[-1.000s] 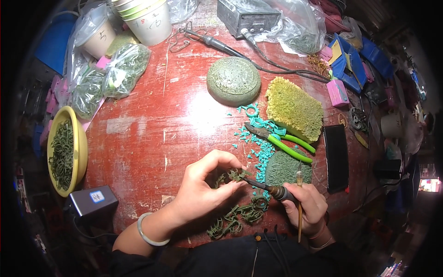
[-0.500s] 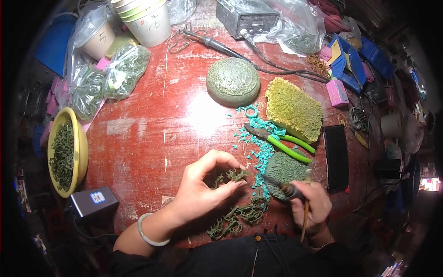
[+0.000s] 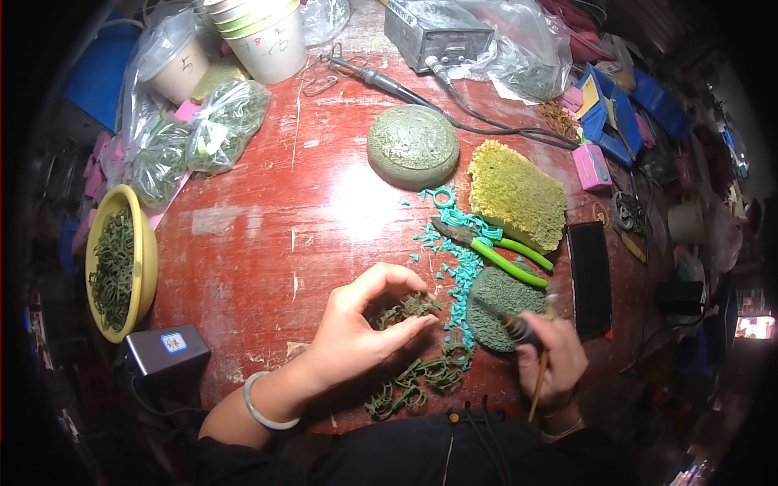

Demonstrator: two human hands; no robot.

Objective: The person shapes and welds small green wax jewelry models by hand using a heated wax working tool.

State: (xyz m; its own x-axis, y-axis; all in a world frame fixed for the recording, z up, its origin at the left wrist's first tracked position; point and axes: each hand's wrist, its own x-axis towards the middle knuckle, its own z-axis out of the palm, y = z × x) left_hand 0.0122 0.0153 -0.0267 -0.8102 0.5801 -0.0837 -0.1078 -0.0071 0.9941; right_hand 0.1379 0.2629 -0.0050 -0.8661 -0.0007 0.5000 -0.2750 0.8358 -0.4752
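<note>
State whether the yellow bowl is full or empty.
Not empty: dark green pieces fill much of the yellow bowl; exact depth cannot be told.

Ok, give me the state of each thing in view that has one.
Left hand, holding green sprigs
Right hand, closed on a dark pen-shaped tool and a thin stick
Pliers, lying down, handles spread
Yellow bowl, uncovered, holding green pieces
White buckets, nested
Spare pen-shaped tool, lying unheld
Dark power box, cable plugged in, on or off unclear

In my left hand (image 3: 352, 332) I held a curly, dark-green piece (image 3: 409, 308); my right hand (image 3: 559, 360) gripped a dark iron (image 3: 515, 326), pointing leftward, and a slim, upright brown stick (image 3: 539, 377).
</note>
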